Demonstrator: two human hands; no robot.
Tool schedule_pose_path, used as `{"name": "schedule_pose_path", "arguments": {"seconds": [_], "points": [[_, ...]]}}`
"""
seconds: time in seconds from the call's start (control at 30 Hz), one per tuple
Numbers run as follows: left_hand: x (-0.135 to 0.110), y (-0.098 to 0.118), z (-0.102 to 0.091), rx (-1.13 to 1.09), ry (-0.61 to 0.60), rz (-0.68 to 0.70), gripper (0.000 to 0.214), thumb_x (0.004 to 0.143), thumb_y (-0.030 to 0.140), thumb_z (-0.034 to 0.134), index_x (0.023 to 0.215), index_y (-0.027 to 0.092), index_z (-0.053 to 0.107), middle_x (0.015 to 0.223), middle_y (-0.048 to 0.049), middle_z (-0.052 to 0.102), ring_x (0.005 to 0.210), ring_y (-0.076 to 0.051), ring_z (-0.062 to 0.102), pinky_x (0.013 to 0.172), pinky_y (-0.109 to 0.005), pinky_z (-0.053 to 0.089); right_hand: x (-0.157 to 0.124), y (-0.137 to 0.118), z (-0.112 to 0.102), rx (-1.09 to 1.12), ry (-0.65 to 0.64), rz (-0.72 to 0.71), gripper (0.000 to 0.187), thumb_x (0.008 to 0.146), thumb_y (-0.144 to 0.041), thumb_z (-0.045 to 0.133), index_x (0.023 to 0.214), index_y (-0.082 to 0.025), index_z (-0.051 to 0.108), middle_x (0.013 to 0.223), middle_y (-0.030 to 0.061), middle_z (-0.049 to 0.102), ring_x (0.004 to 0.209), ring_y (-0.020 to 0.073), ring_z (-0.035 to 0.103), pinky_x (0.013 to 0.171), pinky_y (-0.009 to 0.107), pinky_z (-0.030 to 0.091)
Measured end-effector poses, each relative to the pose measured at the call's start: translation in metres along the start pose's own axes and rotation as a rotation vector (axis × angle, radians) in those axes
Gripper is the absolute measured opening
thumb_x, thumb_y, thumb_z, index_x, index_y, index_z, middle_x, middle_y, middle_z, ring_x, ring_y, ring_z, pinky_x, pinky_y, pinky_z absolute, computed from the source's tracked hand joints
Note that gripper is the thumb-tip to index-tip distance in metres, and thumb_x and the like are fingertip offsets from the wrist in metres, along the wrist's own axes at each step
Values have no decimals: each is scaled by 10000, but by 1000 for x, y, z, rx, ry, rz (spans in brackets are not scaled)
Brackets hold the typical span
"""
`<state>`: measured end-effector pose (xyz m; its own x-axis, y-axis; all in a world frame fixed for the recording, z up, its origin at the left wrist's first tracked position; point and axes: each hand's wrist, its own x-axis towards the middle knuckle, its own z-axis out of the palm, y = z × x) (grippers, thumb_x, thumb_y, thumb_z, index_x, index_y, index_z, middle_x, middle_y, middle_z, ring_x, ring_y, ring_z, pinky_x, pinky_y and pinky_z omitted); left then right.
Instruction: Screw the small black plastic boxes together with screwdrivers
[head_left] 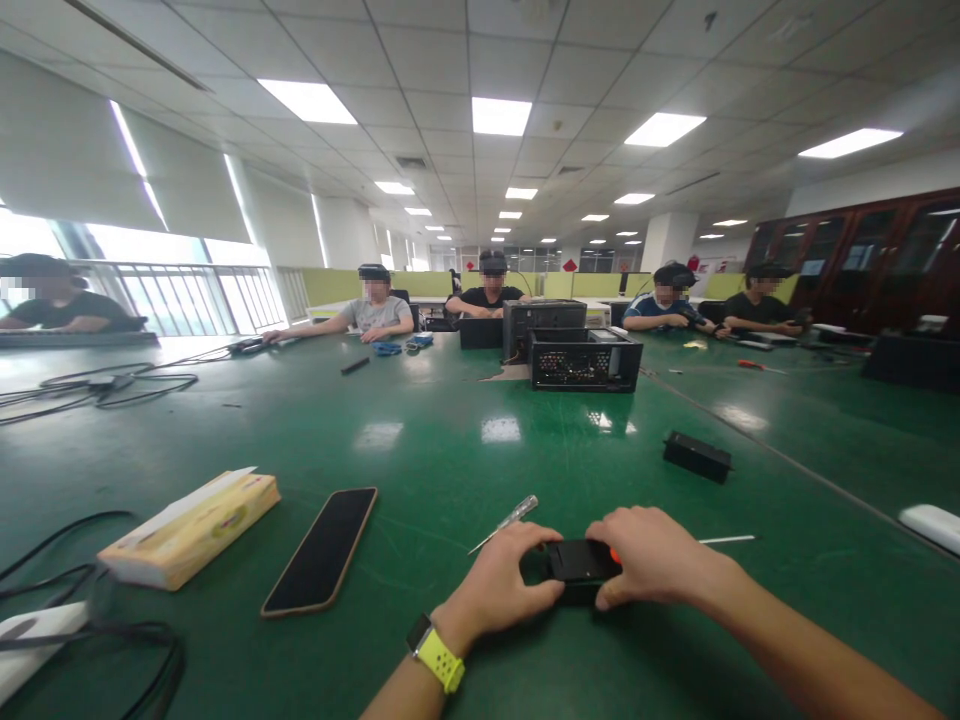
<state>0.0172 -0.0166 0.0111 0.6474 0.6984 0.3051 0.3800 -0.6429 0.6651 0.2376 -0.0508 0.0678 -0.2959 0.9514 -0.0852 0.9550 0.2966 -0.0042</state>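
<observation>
A small black rectangular box (579, 562) is at the front of the green table, between my two hands. My left hand (501, 582) grips its left end, thumb at the near side and fingers at the far side. My right hand (664, 560) is closed round the right end. A bit of orange-red shows beside the right thumb, and a thin metal shaft (727, 540) sticks out beyond that hand; whether they are one tool is hidden. Just past my left fingers lies a clear-handled screwdriver (517, 512). Another black box (697, 456) rests farther off to the right.
A phone (322, 550) and a yellow tissue pack (191, 525) lie left, near black cables (142, 640) and a white power strip (37, 640). Open computer cases (585, 365) stand mid-table. A red-handled screwdriver (752, 365) lies far right. Several people sit across the table.
</observation>
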Motion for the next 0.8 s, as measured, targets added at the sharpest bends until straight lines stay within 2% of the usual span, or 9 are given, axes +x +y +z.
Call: {"name": "schedule_pose_path", "arguments": {"seconds": [0.13, 0.27, 0.43, 0.53, 0.67, 0.8], "points": [[1, 0, 4, 25, -4, 14, 507, 720, 346, 803, 1185, 193, 669, 1153, -79, 701, 1065, -276, 626, 970, -374, 464, -5, 1, 1, 1, 15, 14, 500, 579, -612, 780, 916, -244, 743, 897, 93, 761, 841, 359, 708, 632, 347, 444], [2, 0, 3, 66, 8, -6, 456, 789, 317, 734, 1219, 183, 667, 1178, -92, 702, 1101, -281, 620, 988, -375, 458, -4, -1, 2, -7, 28, 26, 527, 559, -618, 790, 921, -237, 738, 888, 94, 756, 835, 359, 703, 633, 348, 435], [3, 0, -2, 68, -48, -8, 484, 849, 355, 678, 1293, 168, 620, 1225, -109, 675, 1121, -278, 615, 994, -380, 459, -5, 3, 4, 61, 46, 9, 546, 567, -625, 785, 961, -252, 723, 916, 62, 727, 845, 322, 683, 633, 334, 413], [3, 0, -3, 60, -83, 2, 453, 839, 351, 692, 1257, 187, 635, 1213, -94, 678, 1125, -274, 610, 1000, -376, 455, -8, 6, 7, 94, 82, 5, 546, 588, -616, 781, 1001, -264, 711, 971, 46, 689, 846, 294, 661, 637, 322, 400], [3, 0, -5, 74, -86, -21, 453, 793, 359, 732, 1204, 183, 659, 1180, -91, 687, 1106, -276, 617, 984, -375, 461, -9, 9, 11, 136, 99, 24, 479, 619, -589, 776, 963, -262, 715, 948, 28, 654, 834, 259, 637, 638, 301, 383], [4, -1, -11, 154, -80, -25, 416, 757, 326, 737, 1147, 189, 689, 1130, -87, 708, 1053, -281, 638, 936, -370, 482, -1, 7, 16, 219, 106, -4, 557, 569, -635, 793, 977, -261, 724, 991, 32, 639, 852, 247, 628, 645, 292, 388]]}}
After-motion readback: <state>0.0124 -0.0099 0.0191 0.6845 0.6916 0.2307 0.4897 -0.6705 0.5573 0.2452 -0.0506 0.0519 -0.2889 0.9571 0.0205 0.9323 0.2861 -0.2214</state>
